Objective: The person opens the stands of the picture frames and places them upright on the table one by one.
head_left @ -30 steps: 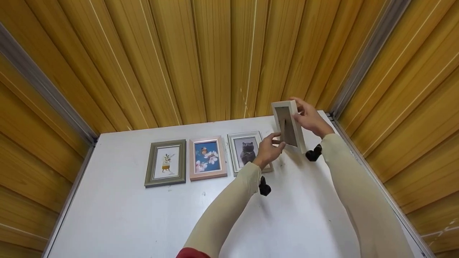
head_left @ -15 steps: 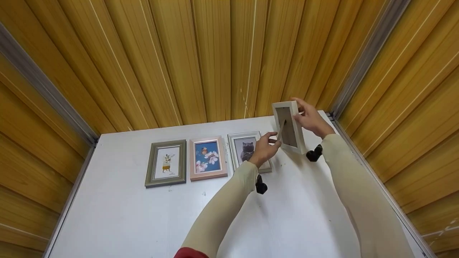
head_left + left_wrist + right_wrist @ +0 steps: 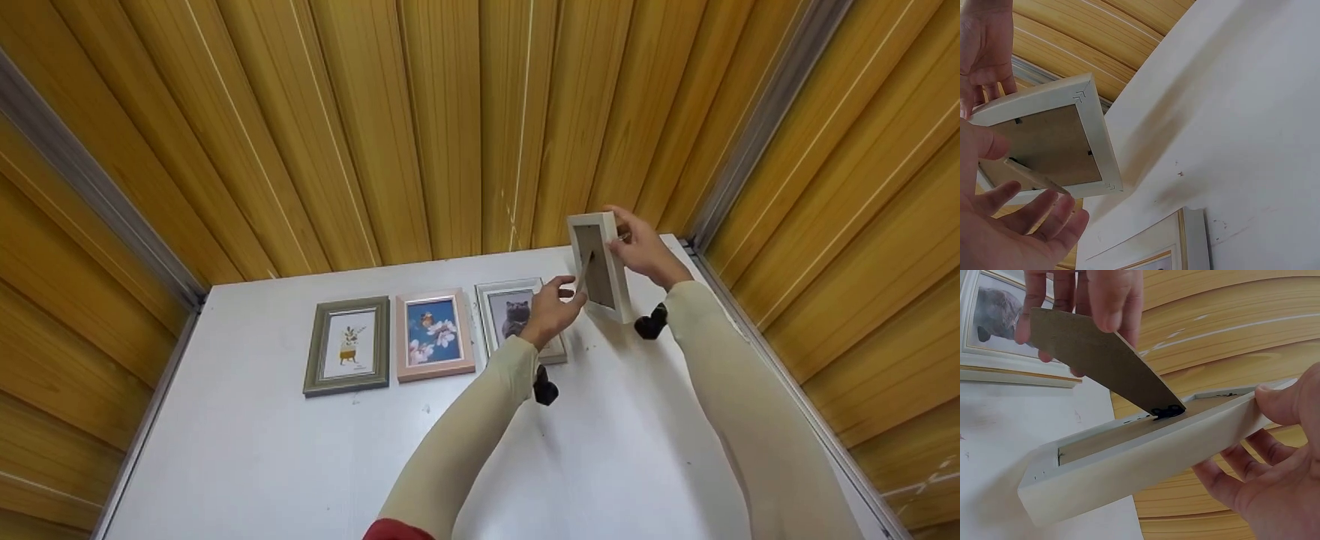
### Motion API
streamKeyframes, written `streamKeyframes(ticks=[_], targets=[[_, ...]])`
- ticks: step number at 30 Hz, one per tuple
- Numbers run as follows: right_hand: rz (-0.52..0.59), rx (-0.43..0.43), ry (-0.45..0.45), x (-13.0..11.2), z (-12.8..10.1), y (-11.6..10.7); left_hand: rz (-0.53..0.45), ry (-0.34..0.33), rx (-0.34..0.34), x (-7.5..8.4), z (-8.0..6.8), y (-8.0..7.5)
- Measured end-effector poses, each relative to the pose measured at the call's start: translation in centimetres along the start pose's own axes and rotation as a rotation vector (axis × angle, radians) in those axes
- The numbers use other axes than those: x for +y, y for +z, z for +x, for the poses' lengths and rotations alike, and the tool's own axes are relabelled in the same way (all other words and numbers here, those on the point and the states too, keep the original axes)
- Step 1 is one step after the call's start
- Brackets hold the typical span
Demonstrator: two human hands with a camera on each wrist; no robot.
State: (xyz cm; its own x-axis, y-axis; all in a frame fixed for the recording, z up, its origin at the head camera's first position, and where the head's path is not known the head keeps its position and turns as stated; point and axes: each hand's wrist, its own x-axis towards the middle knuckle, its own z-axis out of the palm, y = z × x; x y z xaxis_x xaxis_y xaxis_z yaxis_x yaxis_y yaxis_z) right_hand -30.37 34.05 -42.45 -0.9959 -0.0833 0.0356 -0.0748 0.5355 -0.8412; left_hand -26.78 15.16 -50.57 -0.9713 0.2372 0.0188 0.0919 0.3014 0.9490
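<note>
Fingers of the left hand pinch the free tip of the stand leg — thumb on one face, other fingers behind it (wrist view shows them curled round the brown flap), pulling it away from the frame's back. To its left on the white table lie three frames face up, in a row: green frame, pink frame, then the grey cat frame, which sits just under and behind the left hand.

Moving right, the white frame is held off the table, back turned toward the person, long axis near upright w/ a slight tilt. Leg is hinged at a small black hinge on the backing board and runs from there down-left toward the left fingers — so the flap's free end lies on the left hand's side, the frame body on the right's.

Right hand grips the frame's far long edge, thumb on the rim, fingers wrapped under it. Both hands are touching the frame assy; neither rests on the table.
</note>
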Motion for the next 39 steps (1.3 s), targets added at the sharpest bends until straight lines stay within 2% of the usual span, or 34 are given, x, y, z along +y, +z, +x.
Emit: streamKeyframes(ticks=[3,7,10,15,21,25,31,39], targets=[[-0.009,0.008,-0.005,-0.1,0.2,0.3,0.095,0.086,0.101,0.7,-0.2,0.4],[-0.019,0.012,-0.001,-0.3,0.3,0.4,0.17,0.251,0.239,2.0,-0.6,1.4],[-0.029,0.014,0.0,-0.6,0.3,0.4,0.17,0.31,0.265,3.2,-1.0,2.3],[-0.049,0.018,-0.017,-1.1,0.2,0.3,0.141,0.262,0.252,4.2,-1.5,3.7],[-0.037,0.04,-0.025,-1.5,0.1,1.2,0.108,0.107,0.248,3.4,-1.5,5.0],[-0.035,0.049,-0.001,-1.8,0.0,2.0,0.073,0.044,0.256,2.8,-1.4,5.2],[-0.049,0.058,-0.022,-2.1,-0.1,3.1,0.007,0.005,0.313,2.3,-1.2,4.9],[-0.045,0.071,-0.064,-1.6,-0.3,3.7,0.023,0.017,0.351,1.7,-1.0,4.9]])
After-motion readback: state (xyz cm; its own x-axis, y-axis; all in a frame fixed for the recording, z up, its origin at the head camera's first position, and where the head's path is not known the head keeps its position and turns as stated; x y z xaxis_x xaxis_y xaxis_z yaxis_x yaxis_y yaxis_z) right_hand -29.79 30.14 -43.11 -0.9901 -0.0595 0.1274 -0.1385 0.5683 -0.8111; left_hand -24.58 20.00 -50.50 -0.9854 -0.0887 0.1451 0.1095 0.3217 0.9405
